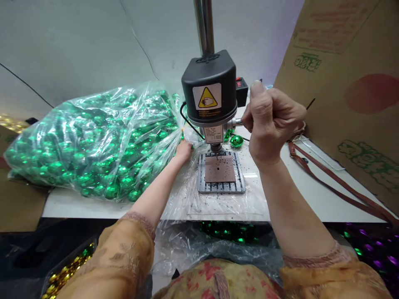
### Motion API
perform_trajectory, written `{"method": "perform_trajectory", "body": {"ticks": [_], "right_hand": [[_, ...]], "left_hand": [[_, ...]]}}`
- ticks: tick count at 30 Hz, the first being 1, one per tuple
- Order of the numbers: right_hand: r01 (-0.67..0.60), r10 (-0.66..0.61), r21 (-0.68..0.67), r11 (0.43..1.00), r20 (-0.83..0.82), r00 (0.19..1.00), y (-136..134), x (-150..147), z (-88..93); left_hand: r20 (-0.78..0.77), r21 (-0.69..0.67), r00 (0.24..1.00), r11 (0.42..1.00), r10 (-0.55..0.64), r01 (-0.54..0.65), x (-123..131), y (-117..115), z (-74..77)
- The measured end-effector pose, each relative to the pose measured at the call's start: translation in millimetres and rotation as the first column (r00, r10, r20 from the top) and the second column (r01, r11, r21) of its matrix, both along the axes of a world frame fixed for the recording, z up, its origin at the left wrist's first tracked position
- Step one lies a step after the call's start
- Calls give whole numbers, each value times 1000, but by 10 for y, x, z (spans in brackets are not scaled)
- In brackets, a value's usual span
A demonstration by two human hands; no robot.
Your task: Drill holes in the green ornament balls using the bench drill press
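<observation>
My right hand (274, 120) is a closed fist with the thumb on top, around the lever of a small bench drill press (208, 91). A short piece of metal rod (238, 122) runs from the machine into the fist. My left hand (184, 150) is at the gathered mouth of a big clear plastic bag (102, 141), full of shiny green faceted balls. Its fingertips are mostly hidden by plastic. Below the drill head, a brown square plate (220, 169) with a small hole lies on the slotted metal base (222, 189), sprinkled with dark shavings.
A loose green ball (237, 141) lies behind the base. Cardboard boxes stand at the right (349, 104) and far left. A brown leather strap (330, 182) lies on the white table (258, 203). Gold, green and purple balls lie below the table edge.
</observation>
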State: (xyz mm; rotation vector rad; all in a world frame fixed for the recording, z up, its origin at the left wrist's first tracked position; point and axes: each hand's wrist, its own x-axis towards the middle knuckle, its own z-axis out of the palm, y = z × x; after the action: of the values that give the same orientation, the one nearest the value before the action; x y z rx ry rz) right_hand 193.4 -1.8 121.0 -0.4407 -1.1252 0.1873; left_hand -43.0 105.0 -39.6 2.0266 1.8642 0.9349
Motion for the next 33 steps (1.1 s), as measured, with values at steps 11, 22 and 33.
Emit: {"method": "perform_trajectory", "body": {"ticks": [11,22,33], "right_hand": [[-40,41,46,998,-23,999,1,-3,-16],[-32,34,74,997,-22,999,-3,-3,-38],[39,-38,38,999,-6,999,-29,-7,-29]], "left_hand": [[845,-81,535,986,-9,145,137,-921,243],[831,-159,556,960,5,230,595,-1218,-55],[668,-5,719,965,-193,263,670,-1119,-176]]}}
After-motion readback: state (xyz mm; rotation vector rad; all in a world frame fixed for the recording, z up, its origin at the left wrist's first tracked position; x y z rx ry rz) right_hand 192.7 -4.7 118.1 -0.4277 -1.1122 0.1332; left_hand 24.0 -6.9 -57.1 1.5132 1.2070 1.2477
